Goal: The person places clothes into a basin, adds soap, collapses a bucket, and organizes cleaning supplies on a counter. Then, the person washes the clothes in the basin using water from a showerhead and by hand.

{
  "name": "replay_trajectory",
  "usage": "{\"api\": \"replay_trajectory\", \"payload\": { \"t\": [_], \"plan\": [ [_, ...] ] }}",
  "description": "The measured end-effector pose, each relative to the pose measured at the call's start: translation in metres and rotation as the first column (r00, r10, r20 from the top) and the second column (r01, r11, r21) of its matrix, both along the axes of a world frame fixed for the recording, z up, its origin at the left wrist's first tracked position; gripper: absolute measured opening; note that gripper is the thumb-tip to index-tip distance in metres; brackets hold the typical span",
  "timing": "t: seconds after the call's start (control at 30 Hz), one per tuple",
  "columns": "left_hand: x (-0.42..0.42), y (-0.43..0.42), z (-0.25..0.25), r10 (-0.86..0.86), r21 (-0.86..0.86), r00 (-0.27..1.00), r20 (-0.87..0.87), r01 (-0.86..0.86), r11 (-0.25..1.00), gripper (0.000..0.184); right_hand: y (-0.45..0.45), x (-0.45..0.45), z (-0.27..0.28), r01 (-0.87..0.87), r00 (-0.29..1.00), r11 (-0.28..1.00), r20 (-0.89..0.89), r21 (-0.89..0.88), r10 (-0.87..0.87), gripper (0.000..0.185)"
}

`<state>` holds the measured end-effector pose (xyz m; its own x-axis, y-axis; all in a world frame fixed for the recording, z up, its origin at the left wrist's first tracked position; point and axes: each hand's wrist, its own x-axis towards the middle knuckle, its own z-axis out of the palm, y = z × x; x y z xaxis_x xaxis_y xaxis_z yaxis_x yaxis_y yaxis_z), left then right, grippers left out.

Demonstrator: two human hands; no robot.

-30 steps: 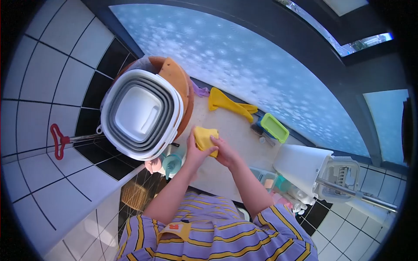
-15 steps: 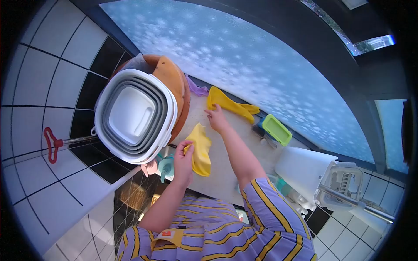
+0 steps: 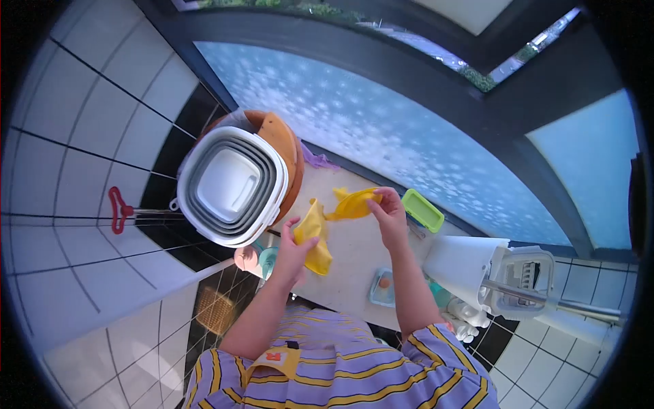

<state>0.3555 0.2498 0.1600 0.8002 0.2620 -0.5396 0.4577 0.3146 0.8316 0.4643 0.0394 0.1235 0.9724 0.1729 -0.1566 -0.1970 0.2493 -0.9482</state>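
Observation:
My left hand (image 3: 293, 252) grips a yellow rubber glove (image 3: 315, 235) that hangs over the counter (image 3: 351, 276). In my right hand (image 3: 390, 215) is a second yellow rubber glove (image 3: 357, 203), pinched at one end, its other end pointing left toward the first glove. Both gloves look limp, and the two nearly touch. My right hand is close to a lime-green lidded box (image 3: 422, 210) by the window. Below my left hand, a teal pump bottle (image 3: 268, 260) and a pink one (image 3: 246, 258) stand at the counter's edge.
A grey-and-white folding bucket (image 3: 231, 185) rests against an orange-brown tub (image 3: 289, 160) at left. A purple cloth (image 3: 317, 160) lies by the window. At right are a white bucket (image 3: 463, 262) and a clear blue-rimmed container (image 3: 383, 287). A red handle (image 3: 121, 210) juts out at left.
My right hand has lifted the second glove from beside the window and brought it back toward me and right. My left hand keeps the first glove. The camera view has shifted.

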Motion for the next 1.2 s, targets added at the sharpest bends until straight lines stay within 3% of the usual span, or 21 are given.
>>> {"api": "replay_trajectory", "payload": {
  "t": [0.17,0.3,0.4,0.47,0.57,0.67,0.77,0.9,0.97,1.07,1.17,1.2],
  "plan": [
    [-0.005,0.029,0.052,-0.096,0.052,0.995,0.008,0.096,0.994,0.027,-0.009,-0.027,0.103,-0.247,0.963,0.964,0.135,0.098,0.233,0.025],
    [-0.016,0.040,0.103,-0.133,0.097,0.977,0.168,0.118,0.988,0.033,-0.003,-0.045,0.167,-0.344,0.918,0.938,0.220,0.034,0.329,0.024],
    [-0.031,0.038,0.130,-0.027,-0.190,0.983,0.182,0.062,0.980,0.036,0.006,-0.054,0.205,-0.283,0.897,0.949,0.312,-0.135,0.312,0.022],
    [-0.044,0.036,0.146,-0.010,-0.255,0.981,0.193,0.060,0.965,0.040,0.008,-0.059,0.223,-0.233,0.882,0.951,0.369,-0.202,0.294,0.022],
    [-0.061,0.033,0.156,0.018,-0.289,0.978,0.210,0.044,0.956,0.043,0.002,-0.065,0.241,-0.180,0.856,0.956,0.441,-0.233,0.269,0.022],
    [-0.076,0.033,0.163,0.038,-0.334,0.979,0.199,0.032,0.942,0.041,0.008,-0.078,0.250,-0.233,0.845,0.964,0.463,-0.131,0.268,0.020],
    [-0.090,0.027,0.181,0.074,-0.402,0.983,0.167,0.000,0.915,0.036,0.021,-0.105,0.251,-0.234,0.694,0.896,0.582,-0.377,0.425,0.016],
    [-0.094,0.033,0.198,0.101,-0.547,0.976,0.195,0.023,0.837,0.045,0.043,-0.143,0.235,-0.338,0.560,0.784,0.558,-0.521,0.613,0.020],
    [-0.093,0.037,0.206,0.057,-0.540,0.977,0.207,0.066,0.839,0.045,0.050,-0.155,0.236,-0.315,0.472,0.761,0.602,-0.567,0.644,0.028],
    [-0.086,0.042,0.187,-0.025,-0.353,0.971,0.237,0.110,0.929,0.040,0.056,-0.172,0.246,-0.174,0.525,0.809,0.643,-0.561,0.558,0.033],
    [-0.086,0.041,0.204,-0.026,-0.346,0.965,0.262,0.119,0.931,0.035,0.058,-0.174,0.261,-0.043,0.493,0.766,0.653,-0.642,0.575,0.039],
    [-0.082,0.044,0.202,-0.049,-0.415,0.959,0.281,0.167,0.894,0.035,0.059,-0.169,0.256,-0.024,0.500,0.787,0.674,-0.617,0.543,0.039]
  ]
}}
